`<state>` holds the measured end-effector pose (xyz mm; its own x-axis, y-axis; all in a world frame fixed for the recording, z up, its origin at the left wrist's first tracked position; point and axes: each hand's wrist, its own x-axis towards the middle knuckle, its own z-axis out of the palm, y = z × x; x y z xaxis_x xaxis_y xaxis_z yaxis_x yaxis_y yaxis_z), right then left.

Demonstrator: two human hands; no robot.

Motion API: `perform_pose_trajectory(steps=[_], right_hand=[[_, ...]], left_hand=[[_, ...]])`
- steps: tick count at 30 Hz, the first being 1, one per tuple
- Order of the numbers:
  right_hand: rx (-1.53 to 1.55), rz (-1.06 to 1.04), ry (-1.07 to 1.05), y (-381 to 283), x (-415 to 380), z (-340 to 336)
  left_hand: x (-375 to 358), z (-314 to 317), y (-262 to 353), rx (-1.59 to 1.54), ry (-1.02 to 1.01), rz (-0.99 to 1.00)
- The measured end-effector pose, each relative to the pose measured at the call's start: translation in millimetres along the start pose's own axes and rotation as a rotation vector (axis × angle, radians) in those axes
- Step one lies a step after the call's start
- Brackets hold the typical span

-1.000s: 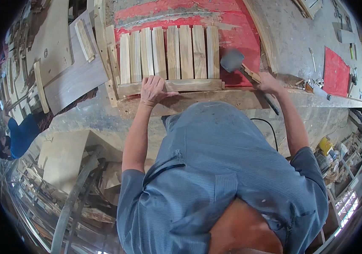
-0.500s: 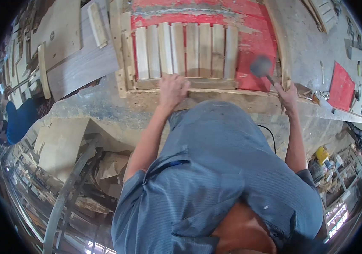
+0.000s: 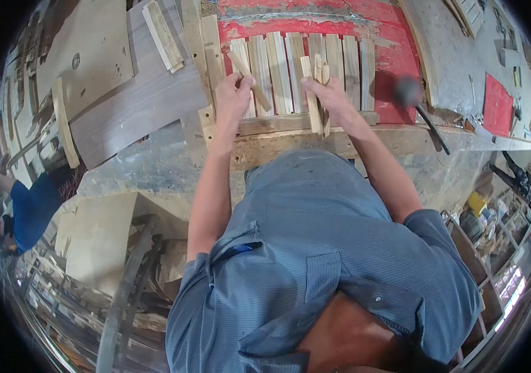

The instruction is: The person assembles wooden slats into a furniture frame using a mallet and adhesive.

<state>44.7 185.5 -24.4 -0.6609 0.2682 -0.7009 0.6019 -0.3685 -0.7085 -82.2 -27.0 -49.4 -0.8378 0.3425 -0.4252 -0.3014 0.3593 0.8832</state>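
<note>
Several pale wooden slats [image 3: 279, 71] lie side by side on the red board [image 3: 396, 53], their near ends against a wooden crosspiece [image 3: 265, 124]. My left hand [image 3: 233, 94] is closed on a short wood strip [image 3: 259, 94], which slants over the leftmost slats. My right hand [image 3: 335, 102] grips a small bunch of wood strips [image 3: 311, 93] above the middle slats, near the crosspiece. To the right, a mallet [image 3: 408, 92] with a dark round head rests at the right side of the red board, its handle [image 3: 433, 130] reaching over the bench's front edge.
A wooden rail [image 3: 194, 43] borders the slats on the left, beside a grey-brown panel [image 3: 144, 105]. A red piece [image 3: 498, 104] and small tools lie on the right of the bench. At far left a person in a blue top [image 3: 34, 208] works.
My right hand has let go of the mallet and moved left, now holding wood strips. My left hand has left the crosspiece and holds a short strip. The view has shifted slightly.
</note>
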Motion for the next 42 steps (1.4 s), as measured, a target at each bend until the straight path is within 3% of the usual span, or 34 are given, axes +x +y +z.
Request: perform_pose_trajectory(steps=[2, 5, 7, 8, 15, 19, 23, 25, 26, 28, 37, 40, 42], right_hand=[[-0.057, 0.03, 0.051, -1.4, 20.5, 8.5], [-0.152, 0.0, 0.138, -2.3, 44.0, 30.1], [-0.804, -0.231, 0.17, 0.6, 66.3, 42.3], [-0.93, -0.321, 0.224, 1.1, 71.4, 53.7], [-1.069, -0.38, 0.193, 6.3, 85.7, 75.3], [-1.111, -0.301, 0.296, -2.3, 82.8, 84.3], [-1.082, -0.258, 0.186, -5.9, 82.2, 92.3], [-1.079, -0.265, 0.163, -1.4, 79.1, 89.7], [-1.047, -0.254, 0.178, -0.5, 81.4, 82.3], [-1.007, -0.237, 0.205, 4.3, 77.3, 79.3], [-1.087, -0.16, 0.195, 14.2, 84.5, 87.8], [-1.041, -0.124, 0.212, 12.0, 82.5, 82.0], [-0.826, -0.02, 0.092, -12.0, 69.8, 69.7]], left_hand=[[30.9, -13.1, -30.8, 0.714, -0.061, 0.182], [37.0, -2.2, -11.0, 0.676, -0.108, 0.157], [39.8, 8.2, -9.3, 0.751, -0.079, 0.128], [40.5, 9.0, -6.7, 0.747, -0.047, 0.134], [45.8, 18.4, -1.4, 0.794, -0.066, 0.048], [49.6, 12.0, 2.1, 0.746, -0.051, 0.05], [77.7, -3.2, 10.7, 0.84, -0.117, 0.103], [103.6, 1.6, 9.7, 0.685, 0.02, 0.629], [117.6, 5.2, 8.3, 0.685, 0.01, 0.622], [145.1, 10.3, 6.4, 0.766, -0.206, 0.939], [160.7, 1.3, 0.6, 0.82, -0.267, 0.884], [165.8, 5.9, 5.8, 0.853, -0.33, 0.851], [169.6, 16.0, 18.4, 0.905, -0.339, 0.865]])
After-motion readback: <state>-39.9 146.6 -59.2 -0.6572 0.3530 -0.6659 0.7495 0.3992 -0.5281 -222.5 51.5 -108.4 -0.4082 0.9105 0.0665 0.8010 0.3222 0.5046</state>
